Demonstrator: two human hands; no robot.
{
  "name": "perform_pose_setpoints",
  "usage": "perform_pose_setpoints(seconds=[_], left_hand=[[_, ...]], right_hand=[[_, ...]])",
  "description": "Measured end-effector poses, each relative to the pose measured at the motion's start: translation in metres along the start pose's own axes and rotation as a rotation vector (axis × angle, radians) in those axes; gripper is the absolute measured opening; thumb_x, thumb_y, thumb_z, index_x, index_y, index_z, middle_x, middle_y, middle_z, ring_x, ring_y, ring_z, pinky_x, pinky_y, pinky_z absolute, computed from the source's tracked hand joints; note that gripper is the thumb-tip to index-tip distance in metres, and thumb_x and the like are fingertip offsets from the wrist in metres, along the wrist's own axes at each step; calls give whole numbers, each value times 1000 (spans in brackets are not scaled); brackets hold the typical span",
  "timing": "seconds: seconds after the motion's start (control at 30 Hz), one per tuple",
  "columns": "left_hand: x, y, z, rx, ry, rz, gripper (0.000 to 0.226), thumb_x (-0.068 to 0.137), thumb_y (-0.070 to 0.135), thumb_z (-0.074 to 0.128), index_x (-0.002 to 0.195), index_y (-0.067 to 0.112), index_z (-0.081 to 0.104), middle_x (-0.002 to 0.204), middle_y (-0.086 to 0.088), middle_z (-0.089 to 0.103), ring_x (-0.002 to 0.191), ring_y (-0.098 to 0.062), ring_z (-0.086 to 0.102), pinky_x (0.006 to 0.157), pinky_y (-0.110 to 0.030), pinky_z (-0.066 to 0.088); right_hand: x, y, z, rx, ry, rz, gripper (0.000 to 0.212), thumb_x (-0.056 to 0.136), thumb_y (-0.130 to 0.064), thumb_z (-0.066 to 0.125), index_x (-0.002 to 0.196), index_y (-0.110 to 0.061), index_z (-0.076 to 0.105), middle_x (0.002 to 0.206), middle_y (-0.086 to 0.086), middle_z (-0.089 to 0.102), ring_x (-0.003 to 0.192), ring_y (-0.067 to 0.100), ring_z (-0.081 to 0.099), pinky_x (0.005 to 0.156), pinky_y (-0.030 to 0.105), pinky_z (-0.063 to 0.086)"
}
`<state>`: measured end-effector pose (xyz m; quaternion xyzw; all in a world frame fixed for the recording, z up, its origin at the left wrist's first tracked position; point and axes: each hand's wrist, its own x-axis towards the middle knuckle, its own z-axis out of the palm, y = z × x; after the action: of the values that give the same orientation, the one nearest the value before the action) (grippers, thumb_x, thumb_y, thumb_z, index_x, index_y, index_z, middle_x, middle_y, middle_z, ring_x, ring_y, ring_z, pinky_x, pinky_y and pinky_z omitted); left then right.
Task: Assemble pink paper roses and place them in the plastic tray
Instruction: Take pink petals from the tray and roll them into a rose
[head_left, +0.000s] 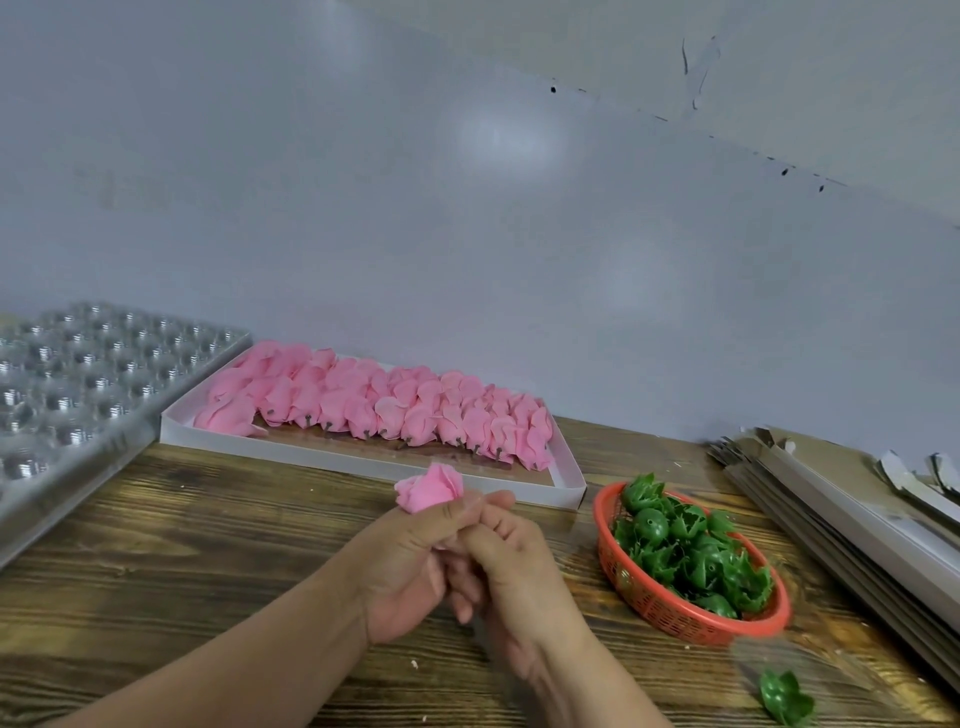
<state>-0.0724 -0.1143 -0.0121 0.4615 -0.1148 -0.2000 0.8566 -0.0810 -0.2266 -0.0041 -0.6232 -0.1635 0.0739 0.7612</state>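
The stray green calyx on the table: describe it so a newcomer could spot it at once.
Start at the red basket of green calyxes on the wooden table, right of the hands. Look nearer the camera, toward the bottom right corner. The stray green calyx lies alone on bare wood, outside the basket.

We saw a dark wood-grain worktop (208, 545). On it lay a clear plastic tray (78, 384) at far left, a white box (374, 457) of pink roses (374, 405), a red basket (675, 608) of green calyxes (691, 551), one loose calyx (784, 699), and stacked cardboard (841, 509) at right.
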Motion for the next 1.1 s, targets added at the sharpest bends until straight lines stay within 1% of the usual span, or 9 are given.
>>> perform_pose_setpoints(seconds=[0.13,0.23,0.37,0.53,0.73,0.83,0.9,1.0,1.1], left_hand=[[2,0,-2,-48,70,-15,45,71,37,67,102,5,74,63,-14,62,35,-17,50,33,-22,40],[5,2,-1,-157,122,-11,36,67,36,69,91,10,79,82,-13,69,62,-22,64,60,-32,52],[7,-1,1,-229,134,-9,29,70,32,68,83,8,80,95,-14,72,80,-21,72,74,-34,58],[7,-1,-1,-196,73,-18,40,69,35,71,98,7,77,103,-16,69,98,-26,66,94,-38,50],[4,3,-9,-63,-60,-64,64,58,49,84,109,12,74,119,-14,64,47,-22,60,38,-25,45],[5,2,-8,-65,1,-63,45,72,46,74,100,12,77,117,-13,67,42,-19,58,38,-23,44],[6,2,-5,-133,56,-61,41,67,41,70,93,10,78,102,-13,70,58,-21,67,50,-28,53],[8,1,-2,-238,146,-23,37,65,37,71,87,7,73,110,-8,72,84,-20,71,74,-35,59],[8,0,4,-287,186,1,24,70,36,67,58,15,70,112,-5,72,85,-18,72,68,-32,58]], right_hand=[[-2,5,1,-39,-8,-47,10,75,-10,65,66,-10,60,46,4,47,36,11,38,36,19,35],[-1,10,2,-266,108,-160,25,65,-17,67,88,-7,63,58,4,55,51,13,48,48,24,44],[-2,12,6,-508,236,-319,14,71,-10,71,81,-15,63,55,-7,49,52,4,41,51,21,37],[-2,8,4,-371,237,-262,15,71,-7,67,64,-3,55,50,-3,39,50,11,32,48,26,28],[-1,-2,2,7,37,71,19,73,-11,69,56,-12,61,43,3,38,33,9,29,35,18,32],[-2,1,0,-59,52,59,23,79,-9,66,57,-16,66,47,6,47,37,12,38,40,20,37],[-3,3,3,-246,118,-82,3,71,-13,68,69,-15,66,54,5,52,48,15,46,49,26,42],[-2,12,4,-594,245,-274,17,70,-13,72,82,-19,63,59,-8,55,53,3,47,54,21,41],[-3,13,7,-768,339,-383,16,72,-16,73,79,-24,61,59,-10,54,54,5,50,52,17,39]])
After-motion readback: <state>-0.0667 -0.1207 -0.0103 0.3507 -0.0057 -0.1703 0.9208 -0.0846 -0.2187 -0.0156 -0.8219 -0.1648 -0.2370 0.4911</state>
